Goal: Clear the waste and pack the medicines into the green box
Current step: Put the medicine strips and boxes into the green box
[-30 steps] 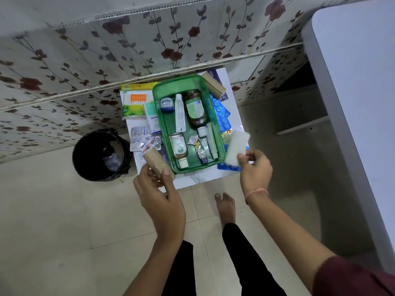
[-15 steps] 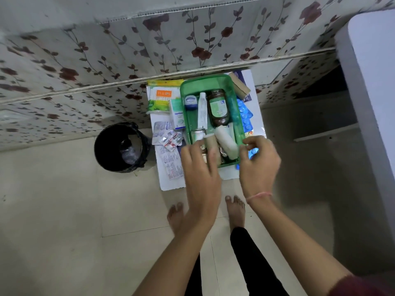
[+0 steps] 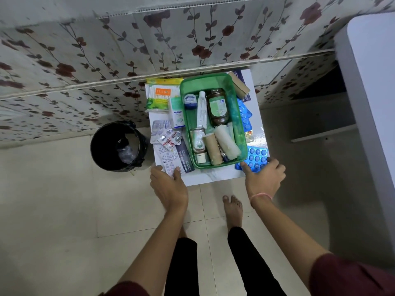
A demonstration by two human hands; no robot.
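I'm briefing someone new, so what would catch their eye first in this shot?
The green box in the middle of the small white table, packed with bottles, tubes and two bandage rolls. Blue pill strips lie by the right hand, and a black bin stands on the floor to the left.

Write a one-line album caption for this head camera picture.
Both hands, left and right, reach for items beside the half-packed green box on a small white table.
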